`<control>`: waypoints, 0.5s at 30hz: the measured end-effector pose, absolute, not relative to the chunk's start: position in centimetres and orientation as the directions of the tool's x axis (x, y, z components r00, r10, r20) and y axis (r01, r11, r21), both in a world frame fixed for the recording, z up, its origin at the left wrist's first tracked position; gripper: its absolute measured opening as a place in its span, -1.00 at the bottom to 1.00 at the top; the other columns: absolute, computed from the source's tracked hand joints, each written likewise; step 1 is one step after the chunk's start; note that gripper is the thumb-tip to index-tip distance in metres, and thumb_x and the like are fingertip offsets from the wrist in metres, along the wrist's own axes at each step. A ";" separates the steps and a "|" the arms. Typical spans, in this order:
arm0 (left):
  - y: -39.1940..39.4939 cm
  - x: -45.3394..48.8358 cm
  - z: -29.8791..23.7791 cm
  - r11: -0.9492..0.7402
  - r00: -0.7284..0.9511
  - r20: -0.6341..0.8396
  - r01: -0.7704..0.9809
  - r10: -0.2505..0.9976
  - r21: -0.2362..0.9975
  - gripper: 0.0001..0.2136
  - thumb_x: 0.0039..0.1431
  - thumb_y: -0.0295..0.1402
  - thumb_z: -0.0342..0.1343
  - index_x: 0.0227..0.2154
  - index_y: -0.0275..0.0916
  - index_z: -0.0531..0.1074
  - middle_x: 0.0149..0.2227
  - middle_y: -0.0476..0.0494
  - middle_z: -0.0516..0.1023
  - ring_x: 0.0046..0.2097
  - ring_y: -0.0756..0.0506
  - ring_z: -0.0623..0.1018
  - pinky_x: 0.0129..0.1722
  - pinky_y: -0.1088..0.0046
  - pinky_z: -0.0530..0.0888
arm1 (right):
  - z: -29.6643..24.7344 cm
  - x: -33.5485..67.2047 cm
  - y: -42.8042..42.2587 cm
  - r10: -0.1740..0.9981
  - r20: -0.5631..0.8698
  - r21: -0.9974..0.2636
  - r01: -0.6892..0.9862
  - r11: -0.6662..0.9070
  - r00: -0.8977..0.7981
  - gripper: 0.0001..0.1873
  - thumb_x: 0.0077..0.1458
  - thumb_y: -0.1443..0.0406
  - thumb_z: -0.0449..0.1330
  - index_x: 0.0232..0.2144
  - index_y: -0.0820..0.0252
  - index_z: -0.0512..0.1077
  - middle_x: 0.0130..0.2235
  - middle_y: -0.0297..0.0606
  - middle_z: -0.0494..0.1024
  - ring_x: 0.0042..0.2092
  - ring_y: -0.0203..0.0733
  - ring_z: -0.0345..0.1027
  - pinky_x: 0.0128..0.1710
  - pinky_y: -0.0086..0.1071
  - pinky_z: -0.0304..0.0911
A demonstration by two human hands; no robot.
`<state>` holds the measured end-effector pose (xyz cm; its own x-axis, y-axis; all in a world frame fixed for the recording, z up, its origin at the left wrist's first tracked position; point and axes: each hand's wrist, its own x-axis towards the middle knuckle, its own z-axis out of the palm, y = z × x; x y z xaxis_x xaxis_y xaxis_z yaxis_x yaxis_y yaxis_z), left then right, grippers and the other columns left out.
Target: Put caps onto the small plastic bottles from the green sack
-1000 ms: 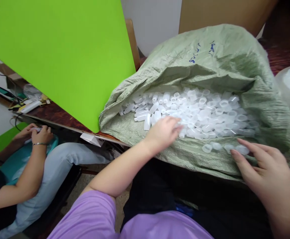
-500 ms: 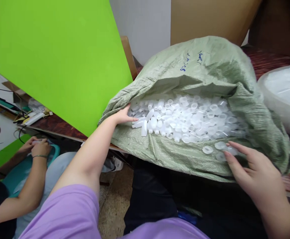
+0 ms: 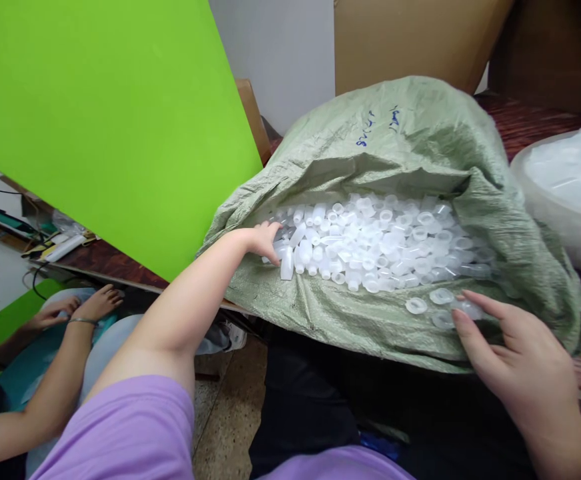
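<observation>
A pale green woven sack (image 3: 410, 140) lies open on the table, filled with several small translucent white plastic caps and tubes (image 3: 380, 240). My left hand (image 3: 264, 240) reaches into the left end of the pile with fingers curled around some tubes. My right hand (image 3: 513, 350) rests on the sack's near rim, fingers spread, fingertips touching a few loose caps (image 3: 438, 303) lying on the fabric.
A bright green board (image 3: 105, 113) leans at the left. A clear plastic bag of white parts (image 3: 570, 193) sits at the right on the dark wooden table (image 3: 535, 120). Another person's hands (image 3: 78, 307) work at lower left. Cardboard (image 3: 415, 37) stands behind.
My left hand moved from the middle of the pile to its left end and curled into the tubes. The right hand stayed on the rim. The other person's hands shifted apart.
</observation>
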<state>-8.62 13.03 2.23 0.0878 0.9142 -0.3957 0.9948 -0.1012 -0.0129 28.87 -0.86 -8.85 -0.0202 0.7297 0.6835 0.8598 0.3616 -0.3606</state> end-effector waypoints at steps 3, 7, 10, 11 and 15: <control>13.3 -8.6 1.3 -0.045 0.070 -0.435 0.997 0.898 0.067 0.10 -0.45 -0.13 0.25 0.24 -0.29 -0.14 0.19 -0.46 0.07 0.13 -0.37 0.24 0.04 0.23 0.26 | -8.8 28.8 -0.9 0.730 0.682 -0.354 0.860 0.368 -0.032 -0.66 0.07 0.16 0.09 -0.12 0.19 0.37 -0.25 -0.14 0.51 -0.23 -0.05 0.41 -0.14 -0.25 0.29; 14.2 -8.8 0.6 -0.033 0.081 -0.446 0.993 0.891 0.115 0.00 -0.38 -0.16 0.23 0.21 -0.26 -0.06 0.17 -0.43 0.13 0.11 -0.33 0.28 0.02 0.26 0.27 | -8.7 28.9 -0.9 0.725 0.687 -0.332 0.867 0.372 -0.048 -0.65 0.08 0.15 0.08 -0.14 0.24 0.38 -0.26 -0.12 0.52 -0.24 -0.06 0.41 -0.16 -0.27 0.29; 14.1 -9.3 0.1 -0.042 0.094 -0.363 0.988 0.927 0.149 -0.14 -0.35 -0.16 0.22 0.14 -0.20 0.10 0.11 -0.34 0.21 0.04 -0.30 0.35 -0.02 0.27 0.32 | -8.8 29.1 -0.9 0.723 0.689 -0.330 0.870 0.365 -0.042 -0.64 0.07 0.15 0.09 -0.15 0.25 0.39 -0.28 -0.12 0.52 -0.25 -0.07 0.41 -0.16 -0.28 0.29; 13.8 -9.5 -0.2 -0.035 0.088 -0.323 0.985 0.942 0.166 -0.19 -0.34 -0.16 0.21 0.11 -0.19 0.15 0.08 -0.31 0.25 0.01 -0.29 0.37 -0.03 0.27 0.33 | -8.8 29.1 -0.9 0.716 0.697 -0.331 0.869 0.367 -0.037 -0.64 0.07 0.15 0.09 -0.15 0.26 0.40 -0.28 -0.12 0.52 -0.25 -0.07 0.41 -0.16 -0.29 0.29; 11.4 -10.1 -2.1 0.021 0.009 -0.151 0.980 0.988 0.197 -0.24 -0.20 -0.20 0.14 0.14 -0.25 0.06 0.08 -0.31 0.25 0.07 -0.28 0.34 0.03 0.25 0.29 | -9.0 29.2 -0.8 0.687 0.726 -0.333 0.858 0.391 -0.031 -0.63 0.06 0.15 0.11 -0.15 0.27 0.41 -0.29 -0.14 0.52 -0.25 -0.09 0.41 -0.16 -0.30 0.29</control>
<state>-10.10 11.44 -2.06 0.0090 0.9885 -0.1511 0.9802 0.0211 0.1967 29.17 -0.78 -8.99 -0.0311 0.6867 0.7263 0.8583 0.3907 -0.3327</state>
